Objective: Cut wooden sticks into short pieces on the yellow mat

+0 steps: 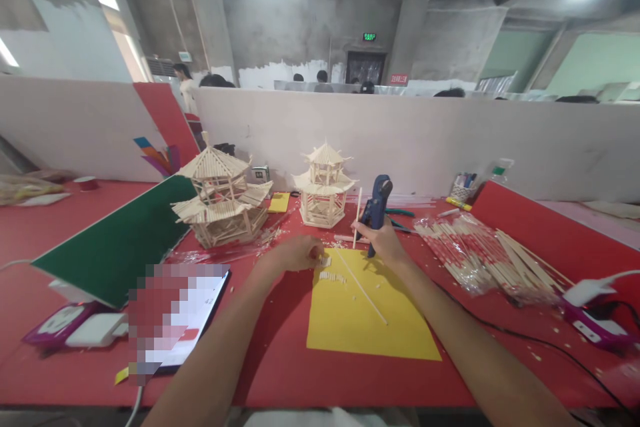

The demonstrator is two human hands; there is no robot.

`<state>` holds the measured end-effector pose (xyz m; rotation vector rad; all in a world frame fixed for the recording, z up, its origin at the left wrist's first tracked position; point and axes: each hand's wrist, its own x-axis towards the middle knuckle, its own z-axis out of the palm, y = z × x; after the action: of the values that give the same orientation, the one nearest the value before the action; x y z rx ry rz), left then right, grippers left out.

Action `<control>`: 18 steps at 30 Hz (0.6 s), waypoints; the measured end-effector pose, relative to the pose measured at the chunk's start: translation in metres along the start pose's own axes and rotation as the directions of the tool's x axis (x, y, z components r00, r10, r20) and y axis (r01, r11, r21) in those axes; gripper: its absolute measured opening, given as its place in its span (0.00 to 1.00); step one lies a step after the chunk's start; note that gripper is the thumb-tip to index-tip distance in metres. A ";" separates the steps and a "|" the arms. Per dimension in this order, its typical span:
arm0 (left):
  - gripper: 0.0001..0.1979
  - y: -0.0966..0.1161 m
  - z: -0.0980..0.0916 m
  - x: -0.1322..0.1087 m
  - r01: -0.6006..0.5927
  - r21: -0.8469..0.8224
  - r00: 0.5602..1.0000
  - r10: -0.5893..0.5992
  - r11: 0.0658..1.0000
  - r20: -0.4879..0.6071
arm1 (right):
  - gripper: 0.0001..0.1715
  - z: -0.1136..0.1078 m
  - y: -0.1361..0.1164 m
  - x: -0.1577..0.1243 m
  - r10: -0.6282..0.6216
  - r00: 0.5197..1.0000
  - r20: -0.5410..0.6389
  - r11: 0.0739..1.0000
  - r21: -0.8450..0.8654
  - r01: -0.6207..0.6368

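My right hand (383,240) is wrapped round a dark blue glue gun (376,203), held upright over the far edge of a yellow sheet (370,327). A pale wooden stick (357,213) stands upright at my right fingertips and seems pinched there. My left hand (303,253) has its fingers curled together at the sheet's far left corner; what they hold, if anything, is hidden. Beside it lie short cut wooden pieces (333,277) in a row. A long thin stick (365,290) lies slantwise across the sheet.
Two wooden stick pagodas, one larger (220,197) and one smaller (326,187), stand behind my hands. Bagged sticks (480,250) lie to the right, near a pen holder (464,185). A tablet (200,320) and a green board (120,240) are left. A black cable (520,333) crosses the right side.
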<state>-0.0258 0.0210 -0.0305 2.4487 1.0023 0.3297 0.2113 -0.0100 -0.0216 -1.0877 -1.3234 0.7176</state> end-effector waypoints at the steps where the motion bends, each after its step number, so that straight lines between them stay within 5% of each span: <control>1: 0.10 0.000 0.002 0.001 0.002 0.002 1.000 -0.002 1.000 0.002 | 0.14 0.000 0.002 0.000 -0.004 1.000 0.008 1.000 0.007 0.003; 10: 0.06 -0.001 0.001 0.001 0.018 -0.022 0.996 -0.020 1.000 -0.088 | 0.17 0.002 -0.002 -0.001 0.008 1.000 0.016 0.999 0.044 -0.009; 18: 0.11 0.025 0.006 0.010 -0.117 -0.507 0.974 -0.002 0.854 -0.228 | 0.15 0.008 0.009 -0.001 -0.009 1.000 -0.022 0.999 0.033 0.010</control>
<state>-0.0019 0.0105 -0.0224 1.9745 0.7920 0.7990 0.2045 -0.0060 -0.0309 -1.0588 -1.2931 0.7163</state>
